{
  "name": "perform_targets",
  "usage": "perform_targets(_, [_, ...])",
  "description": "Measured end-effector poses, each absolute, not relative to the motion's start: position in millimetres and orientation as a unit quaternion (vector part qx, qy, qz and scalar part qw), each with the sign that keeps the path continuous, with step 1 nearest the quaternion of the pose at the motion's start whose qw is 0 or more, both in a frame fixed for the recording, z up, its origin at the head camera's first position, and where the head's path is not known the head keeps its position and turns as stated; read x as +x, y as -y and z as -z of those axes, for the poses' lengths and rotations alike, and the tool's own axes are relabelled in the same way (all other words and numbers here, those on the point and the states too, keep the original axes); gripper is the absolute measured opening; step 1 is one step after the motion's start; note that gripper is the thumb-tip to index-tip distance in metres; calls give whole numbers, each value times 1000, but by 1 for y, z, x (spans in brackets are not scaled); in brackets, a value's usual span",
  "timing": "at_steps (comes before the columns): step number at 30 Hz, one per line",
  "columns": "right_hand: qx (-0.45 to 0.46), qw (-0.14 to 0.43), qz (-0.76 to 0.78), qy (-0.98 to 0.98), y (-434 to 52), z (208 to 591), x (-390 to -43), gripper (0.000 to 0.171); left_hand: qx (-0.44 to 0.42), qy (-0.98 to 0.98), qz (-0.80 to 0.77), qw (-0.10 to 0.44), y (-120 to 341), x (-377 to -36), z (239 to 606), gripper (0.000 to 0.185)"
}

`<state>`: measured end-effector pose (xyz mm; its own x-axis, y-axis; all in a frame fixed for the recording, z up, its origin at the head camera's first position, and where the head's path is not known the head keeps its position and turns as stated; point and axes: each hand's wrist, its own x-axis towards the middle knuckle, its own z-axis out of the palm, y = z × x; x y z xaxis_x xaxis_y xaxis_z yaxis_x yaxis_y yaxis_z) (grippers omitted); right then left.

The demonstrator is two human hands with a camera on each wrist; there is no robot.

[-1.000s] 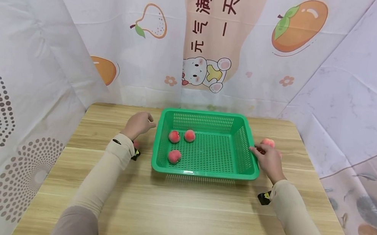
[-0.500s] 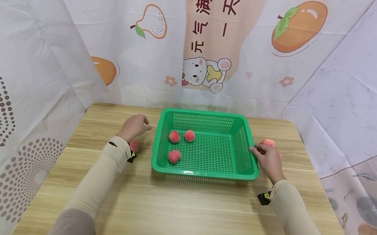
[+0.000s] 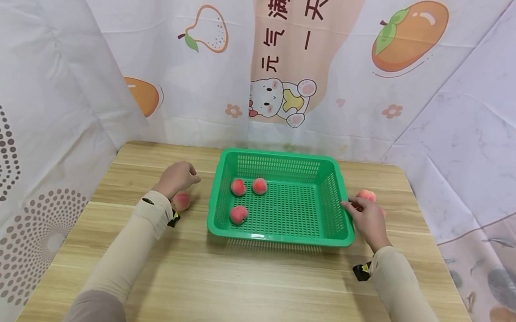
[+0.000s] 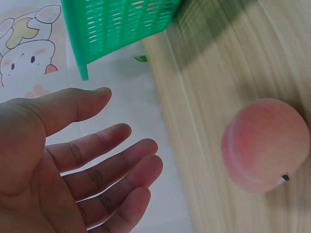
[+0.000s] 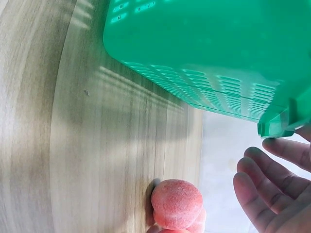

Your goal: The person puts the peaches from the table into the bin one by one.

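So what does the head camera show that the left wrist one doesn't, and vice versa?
Only the head view shows three peaches in the basket and the right hand holding it. Only the left wrist view shows the palm of the left hand and a small dark tip on the loose peach. Both show that hand, that peach, the basket and the cartoon animal.

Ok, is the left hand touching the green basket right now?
Apart. The head view shows a gap of wooden tabletop between the left hand and the green basket.
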<state>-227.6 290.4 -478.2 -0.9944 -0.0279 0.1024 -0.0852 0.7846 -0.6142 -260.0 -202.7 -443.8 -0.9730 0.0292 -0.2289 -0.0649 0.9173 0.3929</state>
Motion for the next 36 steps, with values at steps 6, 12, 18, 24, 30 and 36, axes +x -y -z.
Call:
perform_targets(6, [27, 42, -326, 944, -290, 479, -228, 47, -14, -968, -206, 142, 207, -254, 448, 41])
perform_targets(12, [25, 40, -321, 946, -290, 479, -228, 47, -19, -964, -194, 181, 213, -252, 453, 46])
perform_targets(18, [26, 46, -320, 946, -289, 479, -228, 46, -22, -960, -194, 200, 219, -251, 460, 47])
perform_targets(24, [32, 51, -322, 945, -290, 480, -229, 46, -26, -956, -208, 204, 224, -246, 465, 44])
perform_targets(30, [35, 56, -321, 945, -291, 482, -229, 45, -37, -951, -217, 216, 227, -242, 469, 46])
perform_targets(36, [33, 54, -322, 945, -291, 482, -229, 47, -39, -954, -217, 204, 231, -243, 475, 43])
